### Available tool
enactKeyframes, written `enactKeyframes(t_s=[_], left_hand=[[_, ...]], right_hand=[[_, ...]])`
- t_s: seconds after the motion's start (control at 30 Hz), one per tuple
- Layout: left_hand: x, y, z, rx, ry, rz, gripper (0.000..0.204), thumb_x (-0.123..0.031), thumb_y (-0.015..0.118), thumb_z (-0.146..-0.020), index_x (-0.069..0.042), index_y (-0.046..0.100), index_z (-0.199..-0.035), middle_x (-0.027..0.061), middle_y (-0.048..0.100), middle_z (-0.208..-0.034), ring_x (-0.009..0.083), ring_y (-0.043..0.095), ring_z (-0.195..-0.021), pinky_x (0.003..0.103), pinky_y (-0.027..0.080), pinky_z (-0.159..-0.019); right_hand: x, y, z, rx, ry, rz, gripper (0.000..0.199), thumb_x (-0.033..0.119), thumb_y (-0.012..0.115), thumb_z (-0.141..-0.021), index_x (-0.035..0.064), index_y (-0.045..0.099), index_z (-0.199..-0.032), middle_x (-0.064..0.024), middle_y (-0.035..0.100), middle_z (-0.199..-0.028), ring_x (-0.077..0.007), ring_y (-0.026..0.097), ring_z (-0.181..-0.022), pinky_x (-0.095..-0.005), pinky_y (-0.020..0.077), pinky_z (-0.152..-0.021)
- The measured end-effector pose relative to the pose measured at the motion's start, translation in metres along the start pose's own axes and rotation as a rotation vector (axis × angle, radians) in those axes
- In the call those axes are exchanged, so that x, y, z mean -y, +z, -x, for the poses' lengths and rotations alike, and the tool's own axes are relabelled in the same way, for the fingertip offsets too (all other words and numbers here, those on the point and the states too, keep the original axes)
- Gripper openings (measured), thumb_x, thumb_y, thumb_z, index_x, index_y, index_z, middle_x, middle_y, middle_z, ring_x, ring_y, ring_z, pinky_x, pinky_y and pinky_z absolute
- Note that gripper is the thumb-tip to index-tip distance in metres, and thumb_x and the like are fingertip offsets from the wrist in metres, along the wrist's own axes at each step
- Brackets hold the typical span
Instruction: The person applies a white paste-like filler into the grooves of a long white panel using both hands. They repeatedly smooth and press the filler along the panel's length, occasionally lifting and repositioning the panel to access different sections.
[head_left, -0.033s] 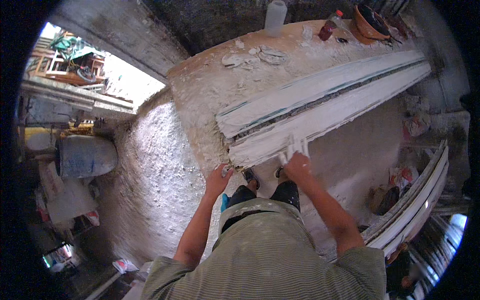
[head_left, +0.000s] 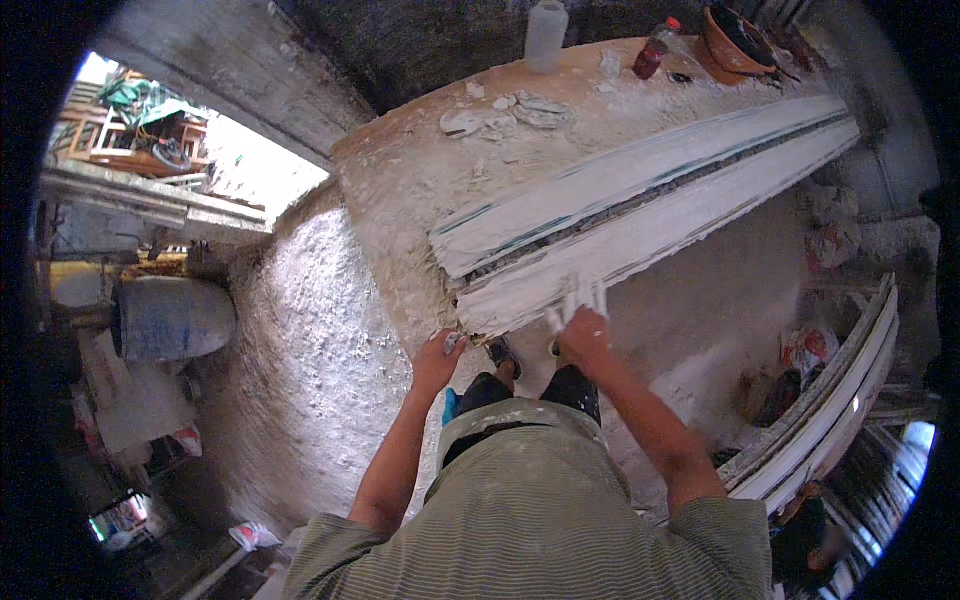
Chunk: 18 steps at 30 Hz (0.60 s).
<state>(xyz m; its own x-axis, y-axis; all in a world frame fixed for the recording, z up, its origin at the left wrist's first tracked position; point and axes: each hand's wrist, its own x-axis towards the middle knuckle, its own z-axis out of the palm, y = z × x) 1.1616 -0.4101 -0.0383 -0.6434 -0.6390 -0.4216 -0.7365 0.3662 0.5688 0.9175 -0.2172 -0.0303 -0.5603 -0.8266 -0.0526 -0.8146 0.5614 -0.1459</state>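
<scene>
A long white plaster moulding (head_left: 700,200) with a dark lengthwise gap and green lines lies slantwise before me. Its ragged near-left end is close to my left hand (head_left: 437,362). The fingers there are curled around a small greyish-white bit that I cannot make out. Above the moulding's near edge is my right hand (head_left: 582,330), its fingers stretched forward, white-coated and blurred by motion. Whether they touch the surface I cannot tell.
The plaster-smeared table (head_left: 400,215) also bears white scraps (head_left: 540,110), a whitish jug (head_left: 546,38), a bottle of red liquid (head_left: 650,58) and an orange basin (head_left: 735,45). A blue barrel (head_left: 175,317) stands left. More long white mouldings (head_left: 850,400) lean at right, near another person (head_left: 805,540).
My right hand has shifted slightly left and toward me along the moulding's near edge. My left hand stays in nearly the same place.
</scene>
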Motion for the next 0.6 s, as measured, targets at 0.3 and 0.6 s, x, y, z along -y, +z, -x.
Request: enactKeyframes(t_s=[0.3,0.6], left_hand=[[0.021,-0.009,-0.012,-0.011,-0.027,-0.046,0.043,-0.046,0.060,-0.093,-0.009,0.063,-0.114,0.0227,0.068,-0.100,0.0424,0.064,-0.096,0.049,0.049,-0.081],[0.024,-0.024,-0.009,-0.006,-0.039,0.098,0.045,-0.043,0.064,-0.091,-0.007,0.063,-0.119,0.0215,0.068,-0.107,0.0390,0.064,-0.104,0.044,0.050,-0.087]], right_hand=[[0.093,0.027,0.015,0.568,-0.327,-0.269,0.047,0.044,0.056,-0.089,-0.0004,0.068,-0.101,-0.0235,0.067,-0.094,-0.0343,0.068,-0.091,-0.0484,0.0510,-0.085],[-0.004,-0.001,-0.012,-0.374,-0.023,0.091,0.068,0.048,0.050,-0.094,-0.0105,0.054,-0.128,-0.0321,0.062,-0.115,-0.0370,0.065,-0.105,-0.0482,0.0312,-0.113]])
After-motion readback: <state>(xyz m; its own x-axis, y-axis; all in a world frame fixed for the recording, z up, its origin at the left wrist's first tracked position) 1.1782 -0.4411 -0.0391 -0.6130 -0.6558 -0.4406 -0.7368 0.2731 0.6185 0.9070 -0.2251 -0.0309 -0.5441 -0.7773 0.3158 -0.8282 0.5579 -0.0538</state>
